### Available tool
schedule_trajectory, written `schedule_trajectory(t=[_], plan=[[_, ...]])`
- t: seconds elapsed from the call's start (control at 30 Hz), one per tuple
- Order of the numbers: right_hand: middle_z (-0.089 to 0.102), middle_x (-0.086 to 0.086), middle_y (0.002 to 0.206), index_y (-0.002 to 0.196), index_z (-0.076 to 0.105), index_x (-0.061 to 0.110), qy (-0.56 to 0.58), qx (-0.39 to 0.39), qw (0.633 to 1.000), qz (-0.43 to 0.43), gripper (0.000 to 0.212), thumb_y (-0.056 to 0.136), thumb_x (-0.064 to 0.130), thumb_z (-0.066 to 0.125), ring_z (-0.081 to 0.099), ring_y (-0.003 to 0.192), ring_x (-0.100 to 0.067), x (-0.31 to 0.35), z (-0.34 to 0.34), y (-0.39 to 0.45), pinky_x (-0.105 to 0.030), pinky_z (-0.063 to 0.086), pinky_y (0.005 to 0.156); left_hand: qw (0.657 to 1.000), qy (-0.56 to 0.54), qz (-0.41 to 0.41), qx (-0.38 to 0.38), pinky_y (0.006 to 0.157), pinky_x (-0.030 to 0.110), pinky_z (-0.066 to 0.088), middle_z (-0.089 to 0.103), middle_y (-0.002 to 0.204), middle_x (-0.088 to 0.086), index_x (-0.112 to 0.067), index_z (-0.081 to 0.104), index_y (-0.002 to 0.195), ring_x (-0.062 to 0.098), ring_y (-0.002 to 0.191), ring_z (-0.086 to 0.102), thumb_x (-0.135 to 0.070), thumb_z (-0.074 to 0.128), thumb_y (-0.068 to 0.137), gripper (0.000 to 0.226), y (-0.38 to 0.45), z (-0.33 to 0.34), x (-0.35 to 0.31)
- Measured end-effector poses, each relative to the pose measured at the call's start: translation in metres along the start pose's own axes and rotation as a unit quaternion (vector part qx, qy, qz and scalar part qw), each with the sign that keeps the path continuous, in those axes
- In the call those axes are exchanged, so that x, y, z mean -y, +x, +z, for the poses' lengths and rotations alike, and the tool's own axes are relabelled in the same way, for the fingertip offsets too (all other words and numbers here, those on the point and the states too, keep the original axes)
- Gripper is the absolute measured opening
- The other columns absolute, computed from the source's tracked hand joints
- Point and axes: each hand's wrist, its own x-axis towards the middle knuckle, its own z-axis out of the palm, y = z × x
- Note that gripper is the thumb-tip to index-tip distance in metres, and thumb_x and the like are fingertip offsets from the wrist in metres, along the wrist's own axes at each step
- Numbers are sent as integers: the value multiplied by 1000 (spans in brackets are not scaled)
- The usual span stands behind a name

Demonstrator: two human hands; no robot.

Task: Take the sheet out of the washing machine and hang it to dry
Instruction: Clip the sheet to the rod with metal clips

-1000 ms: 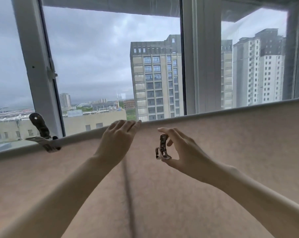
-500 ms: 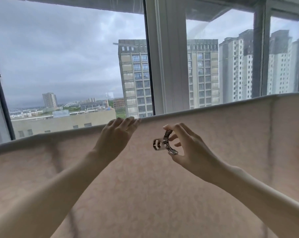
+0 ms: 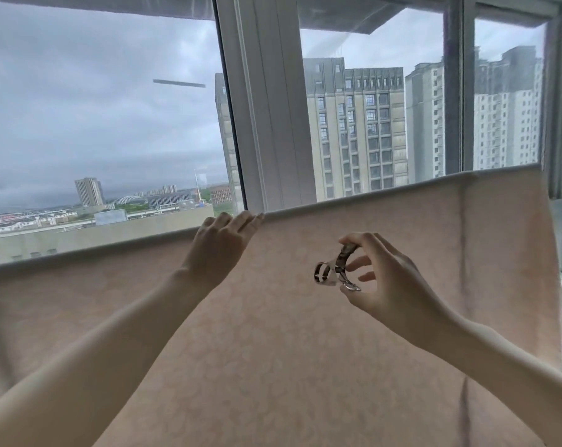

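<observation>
Pale pink patterned sheet (image 3: 305,317) could slide sideways: left hand (image 3: 220,245) only rests flat, right hand (image 3: 382,279) pinches shiny metal clip (image 3: 336,269), unclipped.

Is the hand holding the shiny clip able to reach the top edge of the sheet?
Probably yes: the right hand with the clip hangs just below the sheet's top edge, nothing between.

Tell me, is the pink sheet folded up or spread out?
Spread out. The sheet hangs flat and wide across the window, its top edge draped over, left hand resting there.
</observation>
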Motion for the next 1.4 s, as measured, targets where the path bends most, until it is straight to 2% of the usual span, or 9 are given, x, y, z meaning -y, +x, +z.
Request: schedule_trajectory(t=[0.27, 0.4, 0.57, 0.7, 0.9, 1.0, 1.07, 1.3, 1.4], plan=[[53, 14, 115, 124, 50, 26, -9, -22, 999, 30, 60, 74, 10, 79, 58, 93, 0, -47, -24, -2, -19, 49, 76, 1000, 8, 8, -13, 75, 43, 55, 63, 125, 11, -9, 54, 136, 33, 87, 64, 10, 52, 79, 60, 40, 18, -38], [54, 16, 115, 125, 50, 28, -24, -28, 999, 34, 60, 74, 16, 80, 58, 92, 0, -74, -35, 0, -17, 49, 76, 999, 18, 19, -48, 73, 43, 54, 64, 124, 12, -12, 56, 134, 33, 83, 63, 8, 54, 80, 58, 64, 33, -65], [54, 15, 115, 127, 50, 27, -47, -37, 998, 31, 62, 74, 18, 80, 58, 91, 1, -113, -51, 15, -15, 47, 74, 996, 25, 21, -88, 71, 43, 52, 66, 122, 13, -12, 58, 132, 33, 80, 63, 2, 39, 88, 49, 103, 56, -106], [53, 15, 115, 127, 49, 28, -66, -38, 997, 18, 62, 74, 21, 80, 57, 91, 1, -147, -68, 39, -12, 45, 72, 993, 24, 18, -111, 73, 44, 52, 63, 127, 12, -13, 55, 134, 34, 84, 62, 3, 50, 85, 51, 137, 76, -137], [55, 14, 113, 126, 49, 28, -109, -59, 992, 17, 63, 71, 20, 80, 58, 89, 0, -200, -95, 71, -29, 52, 72, 985, 35, 32, -166, 71, 40, 50, 66, 122, 9, -14, 62, 127, 30, 84, 63, -2, 45, 88, 44, 191, 102, -183], [56, 9, 116, 127, 50, 23, -124, -64, 990, 20, 65, 71, 16, 82, 58, 88, 0, -226, -109, 85, -15, 45, 71, 983, 36, 34, -175, 71, 40, 50, 67, 120, 9, -13, 67, 120, 29, 84, 64, -5, 53, 87, 36, 217, 112, -205], [56, 7, 118, 127, 50, 20, -131, -66, 989, 23, 66, 70, 15, 83, 58, 87, 1, -242, -118, 92, -9, 41, 69, 982, 31, 28, -186, 71, 40, 50, 67, 119, 9, -12, 68, 116, 29, 83, 64, -4, 47, 90, 35, 231, 119, -218], [56, 7, 116, 126, 50, 21, -149, -91, 984, 19, 66, 69, 17, 84, 59, 85, 0, -293, -153, 102, -8, 41, 67, 974, 19, 35, -223, 69, 39, 49, 68, 117, 9, -15, 68, 118, 29, 81, 64, -4, 40, 92, 40, 281, 141, -263], [56, 9, 118, 127, 50, 22, -154, -103, 982, 28, 67, 69, 17, 84, 59, 84, -1, -316, -168, 103, -13, 44, 67, 974, 15, 39, -225, 69, 38, 49, 68, 118, 10, -15, 68, 119, 30, 81, 64, -3, 35, 93, 43, 303, 148, -285]])
